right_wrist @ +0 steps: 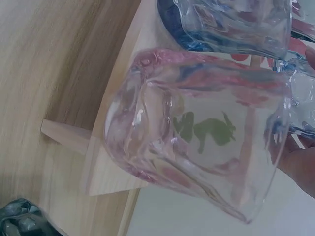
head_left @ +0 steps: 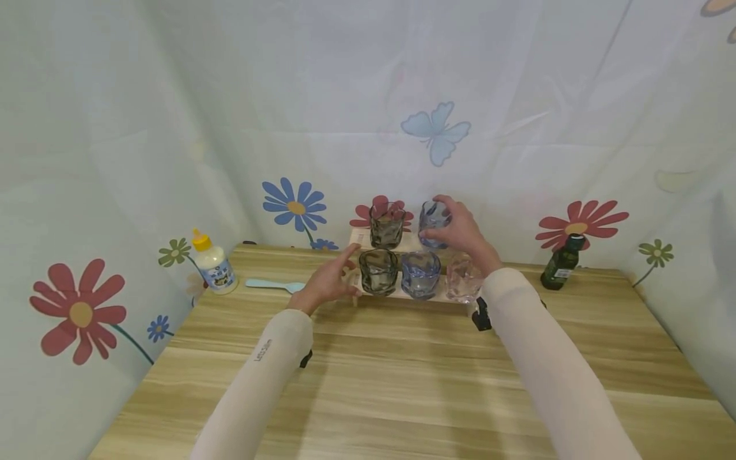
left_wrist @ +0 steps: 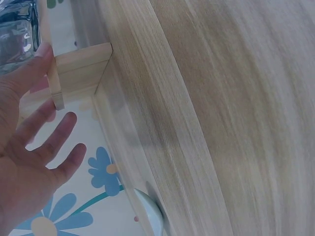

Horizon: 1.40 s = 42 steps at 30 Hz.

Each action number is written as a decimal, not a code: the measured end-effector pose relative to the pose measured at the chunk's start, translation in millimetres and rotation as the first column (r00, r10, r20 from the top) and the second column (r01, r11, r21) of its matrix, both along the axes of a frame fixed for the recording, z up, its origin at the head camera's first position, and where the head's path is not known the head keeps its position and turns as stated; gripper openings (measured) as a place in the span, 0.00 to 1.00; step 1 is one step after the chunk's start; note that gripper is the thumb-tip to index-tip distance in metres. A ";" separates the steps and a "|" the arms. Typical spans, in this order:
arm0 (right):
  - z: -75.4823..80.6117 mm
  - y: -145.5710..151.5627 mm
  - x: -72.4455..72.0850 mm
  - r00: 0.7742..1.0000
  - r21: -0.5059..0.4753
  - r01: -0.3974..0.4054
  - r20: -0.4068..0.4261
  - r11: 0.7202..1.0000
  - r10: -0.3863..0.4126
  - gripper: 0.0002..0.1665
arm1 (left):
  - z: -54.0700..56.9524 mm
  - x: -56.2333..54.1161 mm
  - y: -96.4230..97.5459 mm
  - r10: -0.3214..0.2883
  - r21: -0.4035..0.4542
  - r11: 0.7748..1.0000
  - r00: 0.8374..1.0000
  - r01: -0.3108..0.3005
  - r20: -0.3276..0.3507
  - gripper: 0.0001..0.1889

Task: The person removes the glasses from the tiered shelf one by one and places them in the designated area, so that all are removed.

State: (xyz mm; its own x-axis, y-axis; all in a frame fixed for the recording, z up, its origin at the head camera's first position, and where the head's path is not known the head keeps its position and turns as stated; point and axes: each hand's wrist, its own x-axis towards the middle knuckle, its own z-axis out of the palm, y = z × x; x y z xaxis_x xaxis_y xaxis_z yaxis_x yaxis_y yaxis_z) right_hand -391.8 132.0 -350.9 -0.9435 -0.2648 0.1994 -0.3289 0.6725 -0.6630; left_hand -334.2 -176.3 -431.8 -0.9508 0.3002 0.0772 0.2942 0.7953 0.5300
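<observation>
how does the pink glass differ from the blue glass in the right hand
The pink glass has a pink tint, the blue glass a blue one. The pink glass stands on the lower shelf, while the blue glass is farther back, at the upper shelf. The right hand grips the blue glass; the pink glass is not held. Both are see-through, upright and uneven-sided.

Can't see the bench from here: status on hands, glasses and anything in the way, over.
Left hand touching wooden rack's left end. Right hand gripping upper blue glass. Pink glass close below, possible snag.
</observation>
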 end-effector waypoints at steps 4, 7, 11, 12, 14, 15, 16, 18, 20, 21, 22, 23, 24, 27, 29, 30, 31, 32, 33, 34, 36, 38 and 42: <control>5.6 6.6 2.0 1.000 -0.021 -0.010 -0.007 1.000 0.010 0.52 | 1.2 0.4 -0.2 -0.002 0.009 1.000 1.000 0.002 0.003 0.56; 8.8 12.6 3.2 1.000 -0.029 -0.012 -0.011 1.000 0.011 0.52 | 1.1 0.3 -0.8 -0.002 0.012 1.000 1.000 0.002 0.007 0.56; 12.1 22.1 5.4 1.000 -0.020 -0.014 -0.026 1.000 0.013 0.52 | 0.7 -0.8 -1.1 0.004 0.011 1.000 1.000 -0.004 0.013 0.56; 12.6 24.8 6.0 0.999 -0.018 -0.016 -0.030 1.000 0.015 0.52 | 0.7 -1.0 -1.1 0.006 0.009 1.000 1.000 -0.006 0.013 0.56; 13.6 30.0 8.2 0.999 -0.015 -0.017 -0.036 1.000 0.017 0.52 | 0.8 -1.1 -1.1 0.009 0.007 1.000 1.000 -0.009 0.013 0.56; 14.0 32.4 9.4 0.999 -0.016 -0.018 -0.039 1.000 0.017 0.52 | 0.6 -1.3 -1.1 0.009 0.004 1.000 1.000 -0.009 0.010 0.56; 14.6 34.7 11.2 0.999 -0.016 -0.019 -0.042 1.000 0.019 0.52 | 0.2 -1.6 -1.2 0.009 0.002 1.000 1.000 -0.009 0.009 0.56; 15.6 38.7 15.2 0.999 -0.014 -0.015 -0.051 1.000 0.015 0.51 | 0.0 -1.2 -1.3 0.008 0.000 1.000 1.000 -0.008 0.010 0.56; 17.0 42.6 19.2 0.998 -0.014 -0.011 -0.061 1.000 0.011 0.51 | -0.6 -1.3 -1.3 0.009 0.001 1.000 1.000 -0.009 0.011 0.56; 18.0 44.7 21.2 0.998 -0.013 -0.010 -0.065 1.000 0.009 0.51 | -1.0 -1.5 -1.3 0.008 0.002 1.000 1.000 -0.008 0.011 0.56; 18.7 47.1 23.2 0.998 -0.012 -0.008 -0.068 1.000 0.007 0.51 | -1.0 -1.4 -1.3 0.007 0.002 1.000 1.000 -0.007 0.011 0.56; 19.5 49.6 24.9 0.998 -0.011 -0.004 -0.069 1.000 0.004 0.51 | -1.0 -1.2 -1.2 0.007 0.004 1.000 1.000 -0.007 0.012 0.56; 20.1 52.6 26.3 0.998 -0.008 0.001 -0.069 1.000 -0.002 0.51 | -1.3 -1.1 -1.2 0.006 0.004 1.000 1.000 -0.006 0.010 0.56; 22.5 62.1 32.1 0.998 -0.006 0.009 -0.061 1.000 -0.009 0.52 | -1.6 -1.4 -0.6 0.003 0.007 1.000 1.000 -0.003 0.009 0.56; 23.5 68.5 35.8 0.998 -0.005 0.014 -0.067 1.000 -0.014 0.52 | -1.7 -1.5 -0.2 0.003 0.006 1.000 1.000 -0.003 0.009 0.56; 24.0 71.6 37.9 0.997 -0.006 0.016 -0.075 1.000 -0.017 0.52 | -1.7 -1.7 0.0 0.003 0.007 1.000 1.000 -0.003 0.008 0.56; 24.5 74.3 39.7 0.996 -0.009 0.019 -0.084 1.000 -0.020 0.51 | -1.4 -2.0 0.0 0.002 0.008 1.000 1.000 -0.003 0.008 0.57; 24.8 77.0 41.5 0.995 -0.011 0.022 -0.094 1.000 -0.023 0.51 | -1.2 -2.1 -0.1 0.002 0.008 1.000 1.000 -0.002 0.007 0.57; 25.0 79.8 43.3 0.994 -0.012 0.025 -0.106 1.000 -0.026 0.51 | -1.1 -2.4 -0.2 0.000 0.009 1.000 1.000 -0.001 0.006 0.56; 25.2 82.5 45.0 0.993 -0.013 0.027 -0.118 1.000 -0.028 0.51 | -0.9 -2.4 -0.3 -0.001 0.011 1.000 1.000 0.001 0.006 0.56; 25.0 88.3 48.6 0.991 -0.014 0.032 -0.133 0.999 -0.033 0.50 | -0.8 -2.2 -0.9 -0.003 0.012 1.000 1.000 0.003 0.006 0.56; 24.5 94.5 51.8 0.990 -0.012 0.039 -0.135 0.999 -0.040 0.50 | -1.1 -1.9 -1.2 -0.002 0.012 1.000 1.000 0.002 0.006 0.56; 23.1 107.6 60.1 0.990 -0.002 0.065 -0.125 0.998 -0.064 0.50 | -1.6 -1.9 -0.4 0.000 0.009 1.000 1.000 0.000 0.007 0.56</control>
